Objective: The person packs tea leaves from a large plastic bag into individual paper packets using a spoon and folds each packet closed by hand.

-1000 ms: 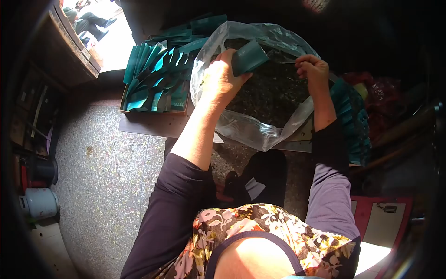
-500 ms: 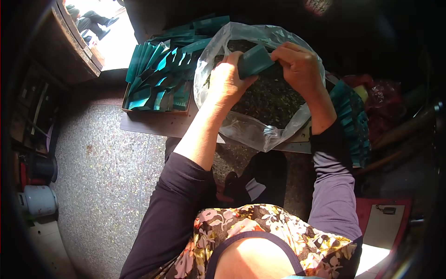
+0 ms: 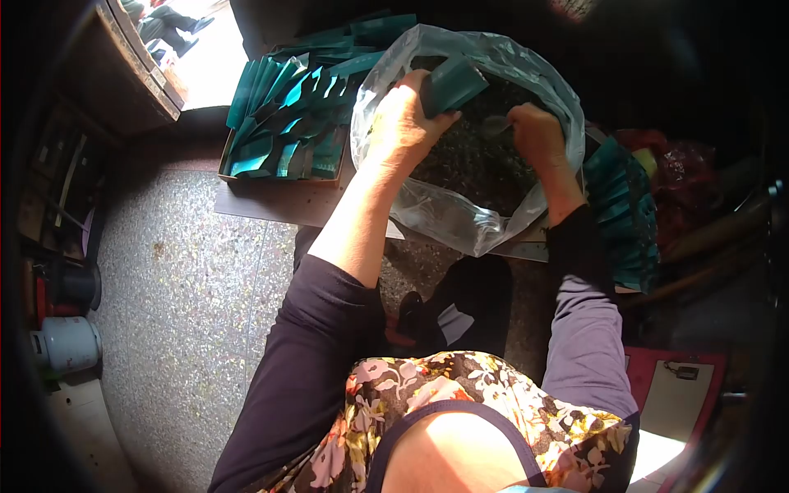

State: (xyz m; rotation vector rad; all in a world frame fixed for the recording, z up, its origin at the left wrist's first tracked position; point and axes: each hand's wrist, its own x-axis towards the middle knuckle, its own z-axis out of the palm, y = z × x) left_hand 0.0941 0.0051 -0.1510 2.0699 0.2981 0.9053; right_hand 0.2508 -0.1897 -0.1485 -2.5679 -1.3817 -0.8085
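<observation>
My left hand (image 3: 403, 123) is wrapped round a teal paper packet (image 3: 454, 84), held over the left part of a clear plastic bag (image 3: 444, 215). The bag stands wide open, its rim folded outward, and holds loose dark green dried leaves (image 3: 481, 168). Inside the bag's right side, my right hand (image 3: 538, 135) is closed on a small spoon (image 3: 496, 125) whose pale bowl points left, just above the leaves. The handle is hidden in my fingers.
Left of the bag, a shallow carton (image 3: 283, 178) is packed with upright teal packets (image 3: 288, 107). More teal packets (image 3: 620, 209) stand on the right, beside a red plastic bag (image 3: 686, 168). A white gas cylinder (image 3: 70, 343) is at far left. Another person's legs (image 3: 177, 29) show outside the doorway.
My right hand has left the packet's edge and moved down into the bag, where the spoon now shows. My left hand still holds the packet. The view has shifted slightly.
</observation>
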